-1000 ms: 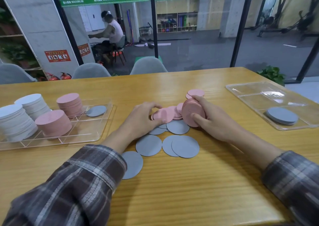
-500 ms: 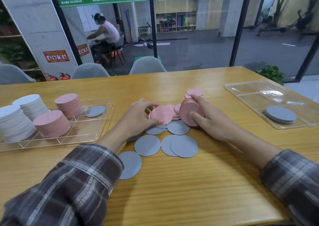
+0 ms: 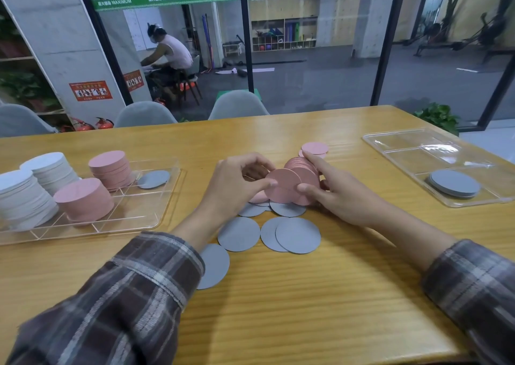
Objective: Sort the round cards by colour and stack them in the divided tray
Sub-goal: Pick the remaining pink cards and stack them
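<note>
behind the glass wall lies a gym floor, and in front of it a yellow wooden tabletop (image 3: 320, 309) carries everything. at the middle, the left hand (image 3: 237, 186) pinches one pink round card (image 3: 281, 182) by its edge between thumb and fingertips, held upright and touching the pink card bundle (image 3: 302, 168) that the right hand (image 3: 337, 194) grips on edge, index finger along the top and thumb underneath. both hands are closed on cards, and plaid flannel sleeves (image 3: 125, 295) cover both forearms.

just at six o'clock from the hands, loose grey round cards (image 3: 296, 238) lie flat on the wood, some overlapping, one partly under the left sleeve. a couple of pink cards (image 3: 315, 148) lie flat at twelve o'clock from the bundle, and one more peeks out beneath the left hand.

at nine o'clock stands the clear divided plastic tray (image 3: 139, 220). in it stand two white card stacks (image 3: 25, 197) at the far left, two pink card stacks (image 3: 83, 200) beside them, and a single grey card (image 3: 153, 179) leaning in the compartment at the tray's far right corner. the near compartments hold nothing that can be seen.

at three o'clock sits a second clear tray (image 3: 404, 147), well apart from the hands, with a low grey card stack (image 3: 454, 183) in its near section.
</note>
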The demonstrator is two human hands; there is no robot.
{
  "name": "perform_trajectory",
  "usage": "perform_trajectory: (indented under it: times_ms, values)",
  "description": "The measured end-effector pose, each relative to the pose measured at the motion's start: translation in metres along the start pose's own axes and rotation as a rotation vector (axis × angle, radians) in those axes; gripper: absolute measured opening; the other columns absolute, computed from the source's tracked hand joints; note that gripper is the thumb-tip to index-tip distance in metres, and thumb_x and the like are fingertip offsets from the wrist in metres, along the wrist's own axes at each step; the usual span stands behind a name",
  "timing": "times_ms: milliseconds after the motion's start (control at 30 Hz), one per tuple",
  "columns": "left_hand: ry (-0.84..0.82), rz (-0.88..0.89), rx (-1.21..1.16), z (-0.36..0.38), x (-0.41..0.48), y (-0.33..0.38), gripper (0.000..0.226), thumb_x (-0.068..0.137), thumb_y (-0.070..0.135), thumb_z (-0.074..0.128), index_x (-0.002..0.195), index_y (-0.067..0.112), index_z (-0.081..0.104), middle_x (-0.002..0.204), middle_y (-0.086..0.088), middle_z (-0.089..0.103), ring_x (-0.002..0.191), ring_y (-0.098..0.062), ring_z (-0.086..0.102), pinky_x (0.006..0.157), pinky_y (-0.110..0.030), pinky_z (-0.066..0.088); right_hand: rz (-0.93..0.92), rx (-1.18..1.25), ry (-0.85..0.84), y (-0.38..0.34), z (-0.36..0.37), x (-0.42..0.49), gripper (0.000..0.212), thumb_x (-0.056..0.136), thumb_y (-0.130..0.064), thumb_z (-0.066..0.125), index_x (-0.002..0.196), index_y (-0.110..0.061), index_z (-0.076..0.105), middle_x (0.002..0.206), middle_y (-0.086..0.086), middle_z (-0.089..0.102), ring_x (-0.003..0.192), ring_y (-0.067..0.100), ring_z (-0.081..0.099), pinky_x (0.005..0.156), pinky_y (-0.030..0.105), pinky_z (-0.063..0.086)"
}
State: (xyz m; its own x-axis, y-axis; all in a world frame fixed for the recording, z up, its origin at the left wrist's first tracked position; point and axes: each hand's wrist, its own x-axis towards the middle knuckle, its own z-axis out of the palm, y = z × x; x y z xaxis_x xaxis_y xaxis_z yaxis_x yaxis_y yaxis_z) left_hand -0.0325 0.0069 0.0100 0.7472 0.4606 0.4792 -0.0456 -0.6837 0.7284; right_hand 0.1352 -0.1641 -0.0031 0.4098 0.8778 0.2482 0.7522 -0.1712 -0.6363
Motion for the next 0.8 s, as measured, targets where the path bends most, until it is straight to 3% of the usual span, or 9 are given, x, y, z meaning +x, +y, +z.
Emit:
perform_trajectory:
  times_ms: [67, 200, 267, 433, 567, 667, 800]
  values:
    - [0.029, 0.025, -0.009, 0.01, 0.001, 0.001, 0.021, 0.078, 0.01, 0.089, 0.095, 0.021, 0.082, 0.087, 0.001, 0.074, 0.078, -0.011, 0.07, 0.069, -0.019, 0.055, 0.01, 0.005, -0.003, -0.001, 0.0, 0.0, 0.077, 0.097, -0.043, 0.064, 0.16, -0.035, 0.02, 0.122, -0.01, 0.061, 0.077, 0.002, 0.058, 0.084, 0.028, 0.05]
    - [0.055, 0.092, 0.004, 0.02, 0.003, 0.0, 0.03, 0.08, 0.003, 0.087, 0.105, 0.019, 0.083, 0.096, -0.002, 0.071, 0.085, -0.015, 0.07, 0.07, -0.017, 0.058, 0.009, -0.022, -0.006, 0.0, 0.0, 0.0, 0.082, 0.095, -0.043, 0.068, 0.161, -0.032, 0.02, 0.14, -0.009, 0.056, 0.11, 0.016, 0.06, 0.103, 0.033, 0.046]
    - [0.058, 0.106, 0.01, 0.019, 0.003, -0.002, 0.031, 0.08, 0.001, 0.085, 0.106, 0.018, 0.083, 0.096, -0.002, 0.071, 0.086, -0.017, 0.07, 0.074, -0.02, 0.06, 0.012, -0.005, -0.003, 0.001, 0.001, 0.0, 0.087, 0.092, -0.043, 0.071, 0.161, -0.032, 0.02, 0.147, -0.01, 0.051, 0.118, 0.014, 0.056, 0.107, 0.032, 0.044]
    - [0.006, 0.129, -0.014, 0.02, 0.001, 0.003, 0.032, 0.084, -0.006, 0.079, 0.109, 0.013, 0.082, 0.098, 0.001, 0.073, 0.087, -0.01, 0.07, 0.081, -0.025, 0.062, 0.015, -0.001, -0.003, 0.001, 0.004, 0.001, 0.096, 0.087, -0.045, 0.077, 0.162, -0.033, 0.018, 0.152, -0.008, 0.049, 0.127, 0.017, 0.055, 0.109, 0.034, 0.043]
    - [-0.025, 0.151, 0.005, 0.019, 0.0, 0.004, 0.033, 0.086, -0.009, 0.075, 0.112, 0.011, 0.08, 0.102, 0.003, 0.073, 0.092, -0.007, 0.07, 0.083, -0.021, 0.06, 0.005, -0.057, 0.007, 0.001, 0.006, 0.002, 0.089, 0.094, -0.036, 0.072, 0.162, -0.027, 0.016, 0.154, -0.002, 0.047, 0.131, 0.018, 0.051, 0.103, 0.026, 0.039]
    - [0.015, 0.097, 0.165, 0.012, 0.003, -0.005, 0.03, 0.089, 0.002, 0.074, 0.115, 0.017, 0.078, 0.105, 0.007, 0.071, 0.095, -0.009, 0.067, 0.081, -0.02, 0.055, -0.003, -0.086, 0.009, 0.001, 0.007, 0.001, 0.082, 0.098, -0.033, 0.066, 0.162, -0.027, 0.015, 0.154, -0.002, 0.045, 0.131, 0.017, 0.048, 0.096, 0.021, 0.033]
    - [-0.112, -0.14, 0.463, -0.006, 0.003, -0.025, 0.034, 0.09, 0.034, 0.075, 0.122, 0.023, 0.073, 0.109, 0.004, 0.064, 0.097, -0.015, 0.059, 0.088, -0.029, 0.048, 0.003, -0.089, 0.028, 0.005, 0.003, 0.0, 0.081, 0.099, -0.033, 0.062, 0.162, -0.03, 0.012, 0.152, 0.0, 0.044, 0.132, 0.018, 0.047, 0.106, 0.031, 0.037]
